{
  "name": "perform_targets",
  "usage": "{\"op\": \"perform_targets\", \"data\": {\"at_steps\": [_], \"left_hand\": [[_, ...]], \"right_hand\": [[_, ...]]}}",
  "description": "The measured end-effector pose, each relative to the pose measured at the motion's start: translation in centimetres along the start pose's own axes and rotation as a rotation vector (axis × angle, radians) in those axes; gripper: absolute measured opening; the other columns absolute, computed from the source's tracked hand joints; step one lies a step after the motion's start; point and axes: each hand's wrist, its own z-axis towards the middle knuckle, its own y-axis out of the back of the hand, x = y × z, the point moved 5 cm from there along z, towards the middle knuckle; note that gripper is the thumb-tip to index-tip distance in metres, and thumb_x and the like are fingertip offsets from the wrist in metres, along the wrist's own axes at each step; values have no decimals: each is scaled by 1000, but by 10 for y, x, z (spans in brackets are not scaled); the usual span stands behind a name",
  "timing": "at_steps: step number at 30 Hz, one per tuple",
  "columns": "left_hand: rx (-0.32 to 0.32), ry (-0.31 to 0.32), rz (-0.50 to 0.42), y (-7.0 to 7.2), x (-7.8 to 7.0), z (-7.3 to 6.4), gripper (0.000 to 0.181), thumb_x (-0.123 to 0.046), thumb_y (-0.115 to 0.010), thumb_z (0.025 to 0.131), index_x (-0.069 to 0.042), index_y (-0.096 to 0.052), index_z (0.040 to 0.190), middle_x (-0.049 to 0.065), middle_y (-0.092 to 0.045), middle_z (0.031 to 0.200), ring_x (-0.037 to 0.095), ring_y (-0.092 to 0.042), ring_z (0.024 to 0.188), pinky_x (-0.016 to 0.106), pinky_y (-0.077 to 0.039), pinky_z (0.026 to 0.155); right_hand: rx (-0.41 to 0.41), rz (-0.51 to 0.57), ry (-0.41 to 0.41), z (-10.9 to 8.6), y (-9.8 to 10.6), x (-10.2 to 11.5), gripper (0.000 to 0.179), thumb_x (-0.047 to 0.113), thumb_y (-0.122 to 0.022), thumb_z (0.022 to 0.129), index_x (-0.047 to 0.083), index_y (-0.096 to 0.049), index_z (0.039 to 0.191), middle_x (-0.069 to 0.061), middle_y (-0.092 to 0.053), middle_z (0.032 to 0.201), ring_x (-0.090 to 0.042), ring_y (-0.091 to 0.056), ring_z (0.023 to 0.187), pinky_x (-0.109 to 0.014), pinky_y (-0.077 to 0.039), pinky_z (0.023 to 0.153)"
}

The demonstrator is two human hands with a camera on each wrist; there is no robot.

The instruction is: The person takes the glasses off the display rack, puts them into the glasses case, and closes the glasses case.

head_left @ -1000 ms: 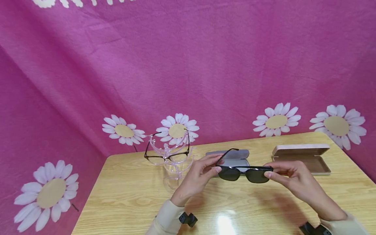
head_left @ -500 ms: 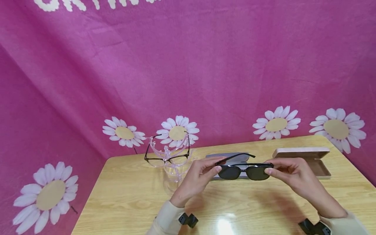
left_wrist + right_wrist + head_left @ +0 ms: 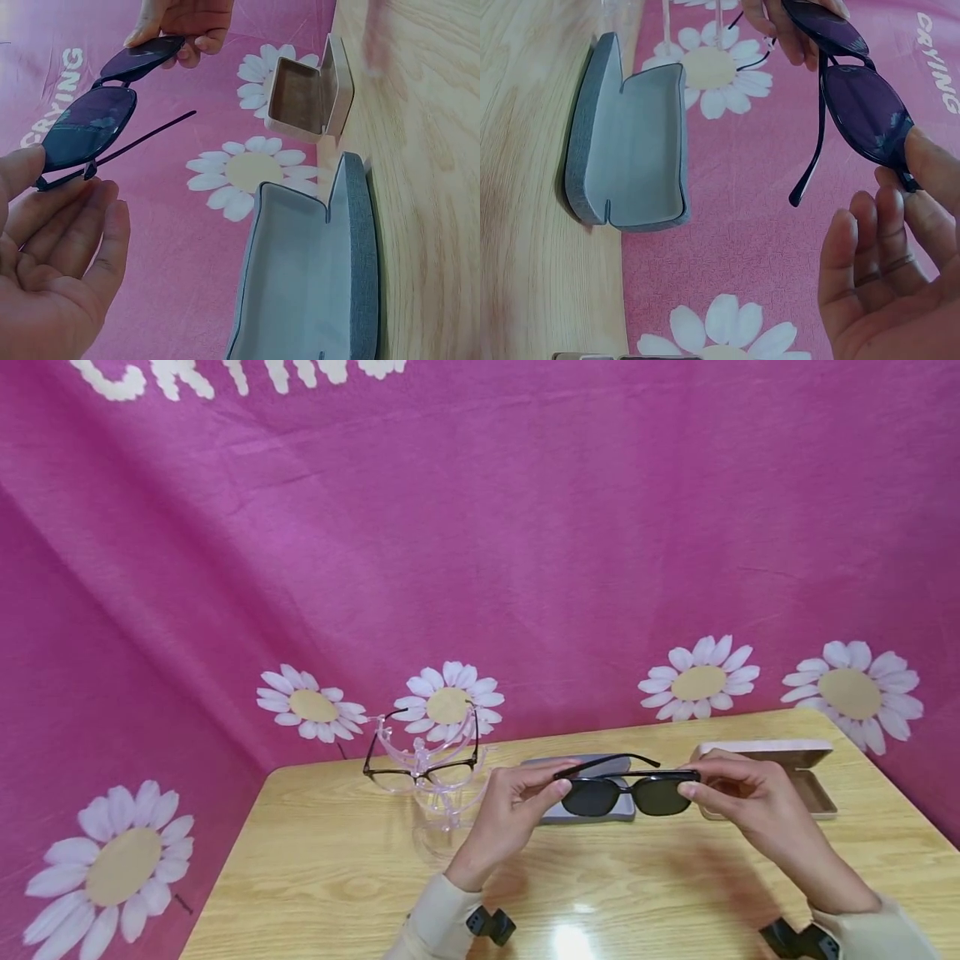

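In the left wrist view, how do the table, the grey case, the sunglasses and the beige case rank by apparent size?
1. Table
2. Grey case
3. Sunglasses and beige case, unranked: the sunglasses span wider, but the covered areas look similar.

I am facing a magenta cloth backdrop (image 3: 480,543), which is hanging in folds beyond the far and left edges of the wood-grained counter (image 3: 322,877). Printed daisies (image 3: 698,682) are lining the far edge, white lettering (image 3: 237,375) is running high above its left corner, and light (image 3: 572,942) is glaring off the wood.
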Motion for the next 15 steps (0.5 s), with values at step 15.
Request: {"op": "perform_targets", "data": {"at_steps": [15], "left_hand": [[-54,45,-23,-5,5,4,25,-20,-72,100,-6,-79,119,11,-77,124,17,-71,123,26,-58,100]], "right_hand": [[27,11,-12,-2,4,-11,22,-6,-76,90,-2,-78,112,27,-70,108,6,-66,81,-16,-55,63]]}}
